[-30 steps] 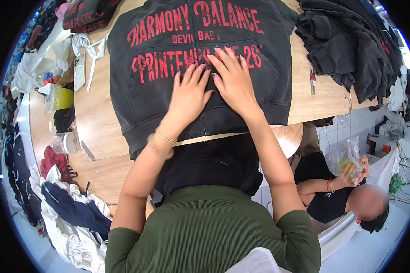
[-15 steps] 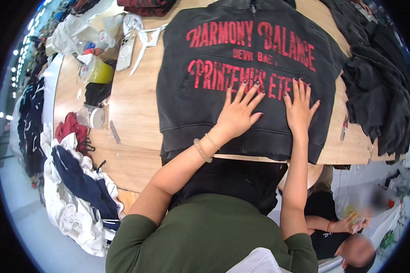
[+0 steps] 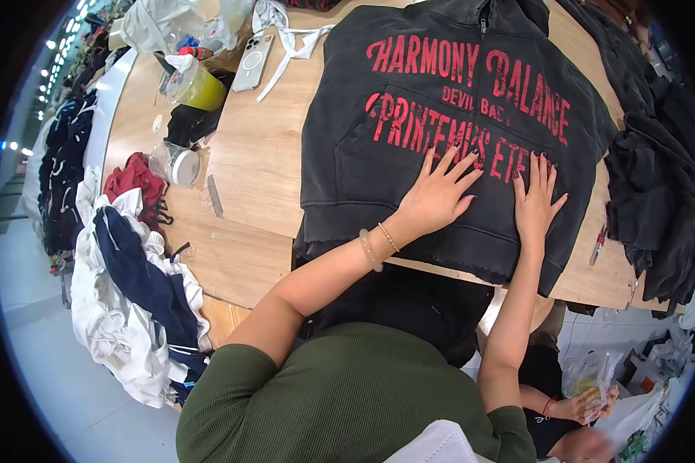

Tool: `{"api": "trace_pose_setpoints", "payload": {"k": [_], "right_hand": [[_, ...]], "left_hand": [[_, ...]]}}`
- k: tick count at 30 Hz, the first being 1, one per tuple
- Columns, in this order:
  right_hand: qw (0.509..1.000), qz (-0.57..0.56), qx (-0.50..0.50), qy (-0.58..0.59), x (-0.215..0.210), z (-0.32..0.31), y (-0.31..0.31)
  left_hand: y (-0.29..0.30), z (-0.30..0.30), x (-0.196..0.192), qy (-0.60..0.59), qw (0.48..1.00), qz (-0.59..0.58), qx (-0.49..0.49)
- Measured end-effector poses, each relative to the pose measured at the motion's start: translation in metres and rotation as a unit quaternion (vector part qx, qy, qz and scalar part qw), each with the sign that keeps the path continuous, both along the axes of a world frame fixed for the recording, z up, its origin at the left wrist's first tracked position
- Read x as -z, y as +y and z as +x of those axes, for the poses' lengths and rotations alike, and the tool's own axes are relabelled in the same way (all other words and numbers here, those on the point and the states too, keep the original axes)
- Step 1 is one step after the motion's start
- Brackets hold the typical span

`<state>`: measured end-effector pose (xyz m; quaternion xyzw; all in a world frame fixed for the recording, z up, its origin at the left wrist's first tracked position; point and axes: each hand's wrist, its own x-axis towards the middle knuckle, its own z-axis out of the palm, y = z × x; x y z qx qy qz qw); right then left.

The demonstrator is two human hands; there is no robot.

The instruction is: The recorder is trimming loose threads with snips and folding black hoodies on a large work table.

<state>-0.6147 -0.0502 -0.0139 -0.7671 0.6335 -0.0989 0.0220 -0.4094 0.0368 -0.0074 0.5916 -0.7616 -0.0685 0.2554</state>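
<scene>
A washed dark-grey zip hoodie (image 3: 510, 137) with big red lettering lies spread on the wooden table, its hood at the far side and its hem near me. My left hand (image 3: 440, 194) rests flat on its lower middle, fingers spread over the red print. To the right, my right hand (image 3: 536, 207) also lies flat on the cloth, fingers stretched toward the hood. Neither hand grips anything. A bracelet and a bangle circle my left wrist.
On the table (image 3: 259, 170) at left are a phone (image 3: 252, 63), a cup of yellow-green drink (image 3: 202, 90) and a clear jar (image 3: 184, 166). White and navy garments (image 3: 131, 262) hang at its left edge. Dark clothes (image 3: 652, 193) and a small red-handled tool (image 3: 598, 245) lie right. Another person's hands (image 3: 587, 405) hold a bag.
My view has swung, so the table and hoodie sit farther right and slightly lower in the picture. Both hands stay flat at about the same places on the hoodie.
</scene>
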Motion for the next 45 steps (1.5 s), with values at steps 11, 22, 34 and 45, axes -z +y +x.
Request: {"api": "trace_pose_setpoints", "payload": {"k": [11,22,34,45], "right_hand": [[0.889,0.016,0.101,-0.446,-0.02,-0.21,0.071],[0.93,-0.175,0.304,-0.109,0.039,-0.186,0.033],[0.921,-0.158,0.351,-0.059,0.019,-0.167,0.001],[0.865,-0.162,0.237,-0.411,0.034,-0.255,0.007]], "left_hand": [[0.126,0.136,-0.069,0.167,0.977,0.039,-0.129],[0.043,0.167,-0.006,0.17,0.945,0.078,-0.268],[0.053,0.165,-0.005,0.297,0.902,-0.032,-0.312],[0.065,0.157,-0.018,0.356,0.879,-0.09,-0.304]]}}
